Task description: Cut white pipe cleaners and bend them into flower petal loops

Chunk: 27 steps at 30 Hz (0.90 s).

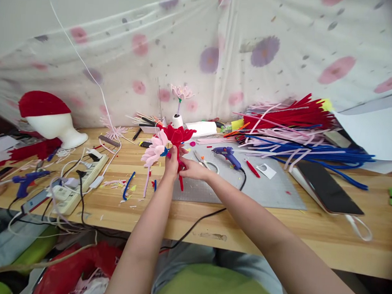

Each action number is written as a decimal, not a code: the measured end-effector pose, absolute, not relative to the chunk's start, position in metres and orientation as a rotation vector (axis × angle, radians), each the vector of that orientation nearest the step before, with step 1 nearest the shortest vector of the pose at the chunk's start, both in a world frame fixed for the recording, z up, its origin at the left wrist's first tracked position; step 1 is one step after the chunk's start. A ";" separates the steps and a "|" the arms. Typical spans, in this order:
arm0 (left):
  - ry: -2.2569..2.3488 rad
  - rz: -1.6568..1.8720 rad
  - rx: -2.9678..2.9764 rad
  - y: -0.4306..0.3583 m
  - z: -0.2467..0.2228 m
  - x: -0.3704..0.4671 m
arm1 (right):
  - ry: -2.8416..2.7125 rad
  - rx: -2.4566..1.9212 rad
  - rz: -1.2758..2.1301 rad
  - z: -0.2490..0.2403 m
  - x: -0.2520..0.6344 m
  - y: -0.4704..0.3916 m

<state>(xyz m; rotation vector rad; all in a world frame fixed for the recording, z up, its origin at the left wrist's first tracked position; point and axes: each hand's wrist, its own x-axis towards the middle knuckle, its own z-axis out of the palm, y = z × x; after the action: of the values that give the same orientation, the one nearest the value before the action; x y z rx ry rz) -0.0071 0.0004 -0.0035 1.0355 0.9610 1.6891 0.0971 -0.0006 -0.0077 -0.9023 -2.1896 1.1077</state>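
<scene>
A red pipe-cleaner flower (pixel 177 134) stands upright over the table between my hands. My left hand (pixel 171 161) is closed round its fuzzy red stem just under the petals. Lower down, my right hand (pixel 194 169) pinches the same stem, whose end sticks out below the fingers. Right beside my left hand is a pale pink pipe-cleaner flower (pixel 155 150) with a blue part; I cannot tell whether the hand touches it. Behind, another pink flower (pixel 181 92) rises from a small white holder.
On the grey cutting mat (pixel 262 188) lie a blue glue gun (pixel 228 156), scissors (pixel 211 165) and a red pen (pixel 253 168). Bundles of pipe cleaners (pixel 290 120) and a phone (pixel 329 186) are at right. A power strip (pixel 85 177) and a white foam head (pixel 55 125) stand left.
</scene>
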 end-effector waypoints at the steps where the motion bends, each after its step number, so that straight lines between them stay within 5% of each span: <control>1: 0.943 1.640 1.069 0.000 -0.003 -0.008 | -2.158 -0.926 1.093 -0.007 0.097 0.000; 8: 0.854 1.323 1.301 -0.003 0.001 -0.026 | -2.003 -1.059 0.834 -0.015 0.097 0.014; 16: 1.081 1.402 1.257 0.002 -0.009 -0.039 | -2.125 -0.992 0.626 -0.014 0.095 0.011; 27: 1.056 1.407 0.740 0.008 0.025 -0.042 | -1.684 -1.069 1.090 -0.014 0.108 0.025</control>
<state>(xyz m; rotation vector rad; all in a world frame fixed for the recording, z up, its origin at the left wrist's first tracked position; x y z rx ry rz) -0.0424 0.0080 0.0253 0.7395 1.0557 1.4068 0.1081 0.0254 -0.0144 -1.0690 -1.6840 1.0897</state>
